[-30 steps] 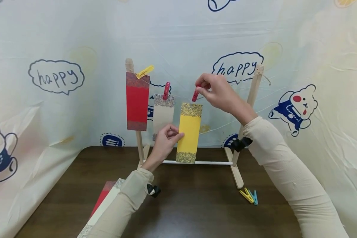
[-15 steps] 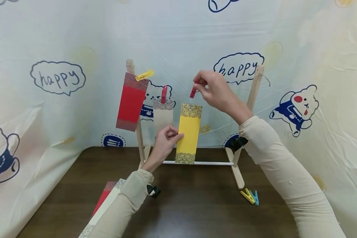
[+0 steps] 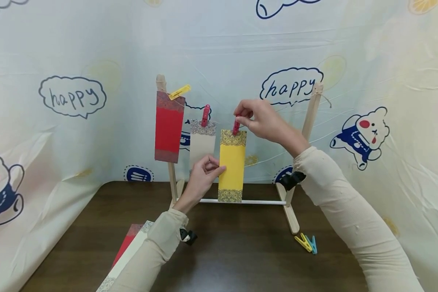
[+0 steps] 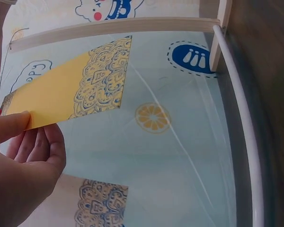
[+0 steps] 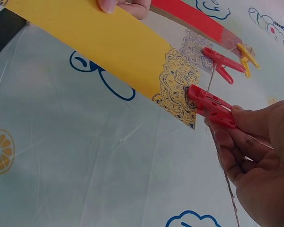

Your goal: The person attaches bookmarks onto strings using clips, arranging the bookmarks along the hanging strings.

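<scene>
While I watched from far off, I used the yellow card [image 3: 231, 166] to find every other thing. The left hand [image 3: 200, 180] pinched its left edge with thumb and fingers. At its top, the right hand [image 3: 260, 119] pinched a red clip [image 5: 213, 108], and the clip's nose touched the lacy print. The brown string [image 5: 226, 178] ran by the clip, but I could not tell if the clip had it in its bite too. Just left of the yellow card hung a white card [image 3: 202, 144], and farther left a red card [image 3: 169, 132].

I thought the yellow card might drop if the left hand let go too soon, because the clip might have only a tiny bite or miss the string. A crooked bite could make it hang crooked. A hard tug on the string could wobble the wooden stand [image 3: 308, 117] around it and swing the other cards.
</scene>
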The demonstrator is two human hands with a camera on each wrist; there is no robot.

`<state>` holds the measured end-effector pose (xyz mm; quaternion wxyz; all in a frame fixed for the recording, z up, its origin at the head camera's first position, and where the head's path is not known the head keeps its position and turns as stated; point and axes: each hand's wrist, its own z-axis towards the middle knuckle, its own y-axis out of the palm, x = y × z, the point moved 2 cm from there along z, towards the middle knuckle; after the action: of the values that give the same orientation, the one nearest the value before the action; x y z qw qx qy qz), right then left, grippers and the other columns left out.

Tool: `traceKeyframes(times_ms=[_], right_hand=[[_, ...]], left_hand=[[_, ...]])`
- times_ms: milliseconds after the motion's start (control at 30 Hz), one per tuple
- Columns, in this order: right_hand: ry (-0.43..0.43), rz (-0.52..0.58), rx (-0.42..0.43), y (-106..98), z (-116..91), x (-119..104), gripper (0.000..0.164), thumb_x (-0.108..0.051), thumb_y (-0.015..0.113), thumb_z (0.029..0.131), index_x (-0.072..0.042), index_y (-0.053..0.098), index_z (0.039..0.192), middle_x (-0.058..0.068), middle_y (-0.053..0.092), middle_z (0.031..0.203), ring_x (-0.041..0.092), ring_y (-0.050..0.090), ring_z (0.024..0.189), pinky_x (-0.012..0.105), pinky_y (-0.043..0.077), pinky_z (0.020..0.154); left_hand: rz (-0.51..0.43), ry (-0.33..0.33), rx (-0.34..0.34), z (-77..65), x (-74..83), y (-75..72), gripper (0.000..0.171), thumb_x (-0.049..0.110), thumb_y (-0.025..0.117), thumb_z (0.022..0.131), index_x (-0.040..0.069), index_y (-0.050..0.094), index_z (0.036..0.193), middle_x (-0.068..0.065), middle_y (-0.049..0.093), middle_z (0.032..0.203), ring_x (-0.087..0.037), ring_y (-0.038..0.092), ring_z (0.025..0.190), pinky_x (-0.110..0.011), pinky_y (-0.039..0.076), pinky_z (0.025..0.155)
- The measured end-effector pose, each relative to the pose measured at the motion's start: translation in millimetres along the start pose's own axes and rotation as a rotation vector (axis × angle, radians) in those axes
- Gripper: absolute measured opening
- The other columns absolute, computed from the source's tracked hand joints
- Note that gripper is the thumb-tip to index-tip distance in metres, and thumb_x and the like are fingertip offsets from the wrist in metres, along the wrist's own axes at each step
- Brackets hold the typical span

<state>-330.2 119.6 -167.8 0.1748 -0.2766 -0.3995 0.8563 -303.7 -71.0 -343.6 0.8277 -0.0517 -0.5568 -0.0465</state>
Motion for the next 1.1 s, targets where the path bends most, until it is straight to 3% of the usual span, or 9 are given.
traceKeyframes(times_ms=[200, 367, 500, 733, 900, 1100], right_hand=[[0.053, -0.018, -0.049, 3, -2, -1, 0.019, -0.005, 0.062, 0.097, 0.0, 0.068, 0.115, 0.011, 0.071, 0.102, 0.021, 0.064, 0.091, 0.037, 0.053, 0.085], [0.089, -0.109, -0.079, 7, -5, -4, 0.033, -0.014, 0.059, 0.101, 0.0, 0.062, 0.13, 0.013, 0.068, 0.121, 0.025, 0.062, 0.11, 0.041, 0.05, 0.097], [0.046, -0.186, 0.007, 8, -15, -7, 0.041, -0.019, 0.062, 0.1, -0.002, 0.058, 0.136, 0.012, 0.061, 0.136, 0.027, 0.052, 0.125, 0.043, 0.044, 0.105], [-0.115, -0.223, 0.24, 8, -53, -15, 0.032, -0.007, 0.065, 0.096, -0.003, 0.065, 0.127, 0.012, 0.061, 0.135, 0.028, 0.05, 0.124, 0.044, 0.044, 0.104], [-0.157, -0.228, 0.272, 12, -84, -13, 0.024, -0.002, 0.068, 0.092, -0.003, 0.07, 0.116, 0.012, 0.066, 0.126, 0.028, 0.053, 0.118, 0.045, 0.047, 0.098], [-0.136, -0.217, 0.263, 17, -112, -2, 0.022, 0.002, 0.068, 0.09, -0.002, 0.071, 0.111, 0.013, 0.068, 0.12, 0.029, 0.055, 0.113, 0.046, 0.049, 0.093]], left_hand=[[0.007, -0.003, -0.039, -0.3, -3.6, -0.7, 0.018, 0.005, 0.069, 0.094, -0.004, 0.057, 0.103, -0.019, 0.072, 0.099, -0.02, 0.069, 0.089, -0.029, 0.054, 0.08], [0.012, -0.012, -0.066, -4.1, -4.7, -0.3, 0.02, 0.008, 0.068, 0.095, -0.002, 0.058, 0.109, -0.019, 0.071, 0.107, -0.024, 0.069, 0.097, -0.032, 0.055, 0.088], [0.023, 0.006, -0.093, -9.7, -9.1, -1.8, 0.027, 0.008, 0.066, 0.096, 0.0, 0.058, 0.121, -0.018, 0.068, 0.118, -0.027, 0.065, 0.111, -0.033, 0.052, 0.097], [0.027, 0.023, -0.09, -26.5, -21.2, -13.3, 0.03, 0.003, 0.06, 0.099, 0.0, 0.055, 0.128, -0.022, 0.064, 0.127, -0.032, 0.06, 0.121, -0.025, 0.048, 0.099], [0.048, -0.015, -0.091, -42.9, -26.5, -21.6, 0.029, 0.003, 0.061, 0.098, -0.002, 0.055, 0.126, -0.022, 0.065, 0.124, -0.034, 0.062, 0.117, -0.024, 0.05, 0.096], [0.094, -0.045, -0.087, -59.3, -25.6, -29.0, 0.025, 0.007, 0.062, 0.098, 0.007, 0.058, 0.123, -0.017, 0.066, 0.122, -0.028, 0.064, 0.116, -0.023, 0.049, 0.097]])
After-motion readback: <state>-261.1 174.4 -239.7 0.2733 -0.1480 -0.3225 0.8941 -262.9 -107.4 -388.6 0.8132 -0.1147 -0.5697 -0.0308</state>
